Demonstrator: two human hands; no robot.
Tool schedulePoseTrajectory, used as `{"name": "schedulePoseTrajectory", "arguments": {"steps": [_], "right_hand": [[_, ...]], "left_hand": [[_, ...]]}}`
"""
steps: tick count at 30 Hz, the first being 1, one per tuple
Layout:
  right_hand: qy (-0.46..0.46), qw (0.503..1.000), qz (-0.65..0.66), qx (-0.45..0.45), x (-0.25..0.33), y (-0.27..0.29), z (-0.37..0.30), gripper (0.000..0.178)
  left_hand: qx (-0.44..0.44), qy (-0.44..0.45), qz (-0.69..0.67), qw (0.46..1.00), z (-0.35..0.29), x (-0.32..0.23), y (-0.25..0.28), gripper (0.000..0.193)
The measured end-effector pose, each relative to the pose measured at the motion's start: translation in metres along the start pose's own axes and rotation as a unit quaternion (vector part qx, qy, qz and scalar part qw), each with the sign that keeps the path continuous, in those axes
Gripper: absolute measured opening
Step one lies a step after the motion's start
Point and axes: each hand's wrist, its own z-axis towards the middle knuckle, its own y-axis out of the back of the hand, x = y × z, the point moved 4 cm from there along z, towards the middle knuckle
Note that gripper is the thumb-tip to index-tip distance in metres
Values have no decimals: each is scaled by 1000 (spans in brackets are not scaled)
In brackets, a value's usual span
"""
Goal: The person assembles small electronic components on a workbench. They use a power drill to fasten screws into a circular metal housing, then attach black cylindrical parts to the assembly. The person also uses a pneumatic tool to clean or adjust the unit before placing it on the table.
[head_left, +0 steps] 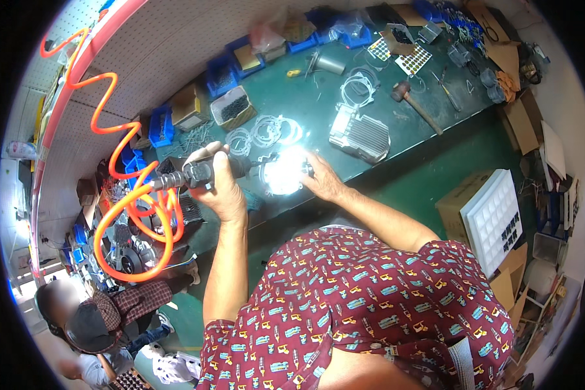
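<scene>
My left hand (226, 188) is closed around a dark air screwdriver (200, 173), whose tip points right. A coiled orange air hose (104, 250) joins its rear end. The tip reaches a round, shiny part (283, 173) at the bench's front edge; glare washes out its details. With bent fingers, my right hand (324, 182) grips the part's right side. Just beyond lie coils of pale cable (266, 131). To the right, a finned grey metal housing (363, 135) rests on the green bench (286, 84).
A mallet (417, 109) and pliers (448, 92) lie at the right. Along the back stand blue bins (222, 79) and a box of small black parts (233, 109). A white tray (494, 221) leans against a carton at right. Another person (110, 315) is at lower left.
</scene>
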Motion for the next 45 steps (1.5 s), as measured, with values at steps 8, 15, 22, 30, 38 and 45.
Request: {"name": "schedulePoseTrajectory", "arguments": {"steps": [8,15,22,30,38,45], "right_hand": [[25,1000,-14,-8,0,2,-1,65],[41,999,-14,-16,0,2,-2,66],[36,999,-15,-28,3,2,-1,66],[32,999,12,-21,-5,-4,2,67],[26,999,-9,-28,-1,-2,-2,68],[35,998,-22,-41,2,3,-5,67]], "left_hand": [[29,-28,29,999,-6,13,0,26],[115,8,35,993,3,7,-26,24],[201,42,60,977,4,15,-63,22],[195,58,44,978,9,23,-64,14],[223,22,55,973,1,-1,-50,21],[165,2,74,984,-27,-29,9,28]]}}
